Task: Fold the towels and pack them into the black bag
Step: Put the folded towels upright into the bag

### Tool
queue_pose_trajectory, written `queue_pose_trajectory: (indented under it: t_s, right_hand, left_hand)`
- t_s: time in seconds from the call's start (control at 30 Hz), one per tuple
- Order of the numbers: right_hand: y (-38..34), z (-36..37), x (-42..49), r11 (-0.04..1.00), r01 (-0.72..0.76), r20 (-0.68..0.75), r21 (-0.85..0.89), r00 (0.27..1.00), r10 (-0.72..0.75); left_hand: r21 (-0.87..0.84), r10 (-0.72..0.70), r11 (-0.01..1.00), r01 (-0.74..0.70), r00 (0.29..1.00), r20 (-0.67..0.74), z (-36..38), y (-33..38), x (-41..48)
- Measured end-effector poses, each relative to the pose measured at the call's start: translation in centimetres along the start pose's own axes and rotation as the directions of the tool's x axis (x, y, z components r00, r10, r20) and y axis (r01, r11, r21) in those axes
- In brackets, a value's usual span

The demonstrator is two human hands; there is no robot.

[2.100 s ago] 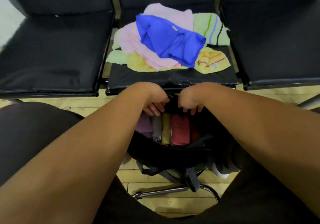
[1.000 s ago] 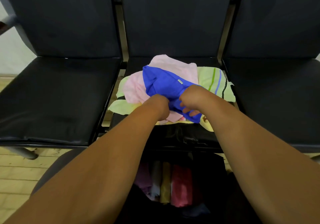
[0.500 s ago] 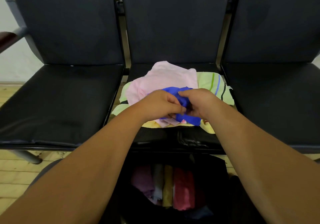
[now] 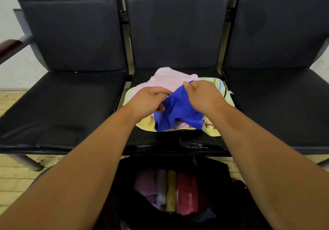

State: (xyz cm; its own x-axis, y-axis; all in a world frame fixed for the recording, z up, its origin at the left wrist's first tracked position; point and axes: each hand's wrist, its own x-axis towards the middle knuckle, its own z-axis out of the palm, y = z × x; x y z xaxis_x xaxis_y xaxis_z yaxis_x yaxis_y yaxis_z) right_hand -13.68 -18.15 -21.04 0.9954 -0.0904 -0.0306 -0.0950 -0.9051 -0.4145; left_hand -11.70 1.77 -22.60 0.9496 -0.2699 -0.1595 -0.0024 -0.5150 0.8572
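A blue towel (image 4: 179, 111) hangs crumpled between both hands above a heap of towels on the middle seat. My left hand (image 4: 148, 100) pinches its left part, and my right hand (image 4: 203, 94) pinches its upper edge. Under it lie a pink towel (image 4: 170, 79), a light green striped towel (image 4: 221, 89) and a yellow towel (image 4: 146, 124). Below, on the floor between my arms, the black bag (image 4: 213, 176) stands open with several folded towels (image 4: 170, 190) packed upright side by side: pink, grey, yellow, red.
Three joined black padded seats fill the view; the left seat (image 4: 62, 101) and the right seat (image 4: 277, 105) hold nothing. A wooden armrest (image 4: 8, 47) juts out at the far left. A wooden floor (image 4: 16, 171) lies below.
Both hands left the bag's opening, reached up to the heap and took hold of the blue towel. They have now lifted it off the pile and bunched it between them.
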Motion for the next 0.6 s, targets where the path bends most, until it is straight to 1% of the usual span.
queue_pose_trajectory:
  t_s: [0.03,0.07,0.1,0.17,0.23,0.27,0.33,0.37,0.4,0.43,0.5,0.53,0.6]
  right_hand:
    - [0.2,-0.1,0.0,1.0,0.015,-0.065,-0.008,0.998,-0.015]
    - [0.3,-0.3,-0.1,0.998,0.021,-0.135,0.051,0.991,-0.014]
    - [0.2,-0.4,-0.3,0.989,0.018,-0.193,0.147,0.981,0.011]
    - [0.0,-0.8,-0.6,0.958,0.057,-0.239,0.281,0.971,0.012]
    - [-0.4,-0.9,-1.1,0.938,0.13,-0.233,0.322,0.971,-0.055]
    - [-0.4,-0.9,-1.4,0.936,0.168,-0.239,0.31,0.966,-0.095]
    - [-0.6,-1.0,-1.6,0.934,0.228,-0.302,0.276,0.943,-0.141]
    - [-0.7,-1.2,-1.8,0.925,0.243,-0.338,0.291,0.931,-0.138]
    - [-0.7,-1.5,-1.9,0.909,0.241,-0.365,0.34,0.925,-0.109]
    - [-0.8,-1.9,-2.1,0.875,0.235,-0.381,0.424,0.922,-0.063]
    - [-0.6,-2.8,-2.1,0.789,0.181,-0.354,0.587,0.934,0.05]
    - [-0.3,-3.1,-2.0,0.757,0.139,-0.327,0.639,0.939,0.103]
    - [0.1,-3.5,-1.9,0.701,0.041,-0.262,0.712,0.942,0.211]
  left_hand:
    - [-0.021,0.022,1.0,-0.022,1.0,-0.013,-0.1,0.5,-0.2]
    - [-0.057,0.039,0.998,-0.039,0.999,0.002,-0.1,1.0,-0.5]
    - [-0.098,0.048,0.994,-0.045,0.998,0.029,0.0,1.3,-0.8]
    - [-0.13,0.06,0.99,-0.05,0.995,0.075,0.4,1.6,-1.0]
    - [-0.114,0.072,0.992,-0.058,0.989,0.126,1.0,1.5,-1.1]
    - [-0.097,0.08,0.993,-0.066,0.986,0.147,1.4,1.3,-1.0]
    - [-0.018,0.087,0.996,-0.086,0.986,0.145,1.8,0.9,-0.7]
    - [0.049,0.079,0.995,-0.087,0.987,0.139,1.9,1.0,-0.6]
    - [0.127,0.064,0.989,-0.081,0.989,0.134,1.8,0.9,-0.5]
    - [0.209,0.048,0.975,-0.074,0.991,0.125,1.7,0.8,-0.4]
    - [0.351,-0.001,0.936,-0.031,0.996,0.089,1.4,0.4,-0.3]
    - [0.379,-0.02,0.925,-0.002,0.998,0.053,1.2,0.3,-0.4]
    - [0.345,-0.044,0.937,0.046,0.999,-0.014,0.4,0.4,-0.5]
